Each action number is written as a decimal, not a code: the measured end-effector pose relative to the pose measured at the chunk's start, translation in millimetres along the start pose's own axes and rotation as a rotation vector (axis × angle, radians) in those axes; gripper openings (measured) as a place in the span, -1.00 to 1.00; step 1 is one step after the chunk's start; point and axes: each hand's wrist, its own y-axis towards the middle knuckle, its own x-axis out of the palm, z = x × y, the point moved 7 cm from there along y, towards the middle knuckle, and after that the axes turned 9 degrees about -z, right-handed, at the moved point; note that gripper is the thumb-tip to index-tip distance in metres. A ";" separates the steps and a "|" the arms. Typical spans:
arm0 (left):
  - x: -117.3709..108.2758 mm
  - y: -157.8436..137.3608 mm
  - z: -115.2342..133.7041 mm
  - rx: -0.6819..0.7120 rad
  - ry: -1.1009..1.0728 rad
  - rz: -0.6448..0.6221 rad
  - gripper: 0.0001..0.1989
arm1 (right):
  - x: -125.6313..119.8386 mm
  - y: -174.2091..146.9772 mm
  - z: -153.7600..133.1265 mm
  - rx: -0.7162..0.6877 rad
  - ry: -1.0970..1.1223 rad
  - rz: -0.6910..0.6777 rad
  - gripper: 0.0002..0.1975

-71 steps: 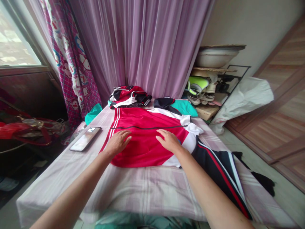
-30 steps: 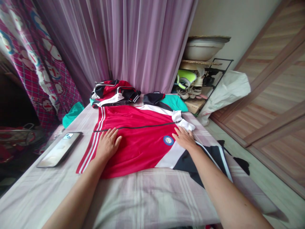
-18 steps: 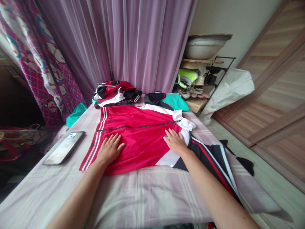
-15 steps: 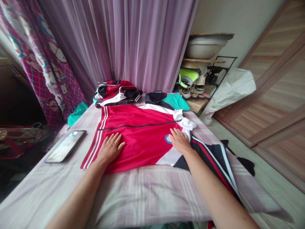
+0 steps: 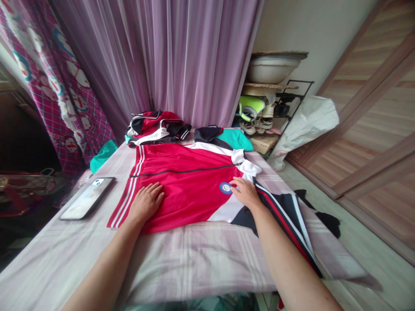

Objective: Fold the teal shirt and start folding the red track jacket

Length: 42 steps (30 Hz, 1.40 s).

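Observation:
A red, white and dark zip-up jacket lies front side up across the cloth-covered table, its collar to the right and its striped hem to the left. My left hand rests flat on the red cloth near the hem, fingers stretched out. Beside the round blue badge, my right hand lies on the chest near the white collar, its fingers extended and slightly bent. Neither hand grips the fabric. The dark striped sleeve runs toward the near right corner, partly behind my right forearm.
A phone lies left of the jacket. Behind it are a crumpled red and black garment and a folded teal and navy garment. A purple curtain hangs at the back; a shoe rack stands on the right.
My right hand has shifted slightly off the badge, which now shows more fully. My left hand stays near the hem, its fingers closer together. The camera view has moved a little.

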 end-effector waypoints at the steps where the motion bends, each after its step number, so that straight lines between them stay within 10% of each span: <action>1: 0.2 0.2 -0.5 0.002 0.001 0.007 -0.55 | -0.1 0.0 0.2 -0.006 0.008 0.003 -0.74; 42: 4.2 -7.3 -5.7 0.063 -0.010 0.030 -0.39 | -4.6 -6.3 -9.9 -0.101 0.132 0.238 -0.71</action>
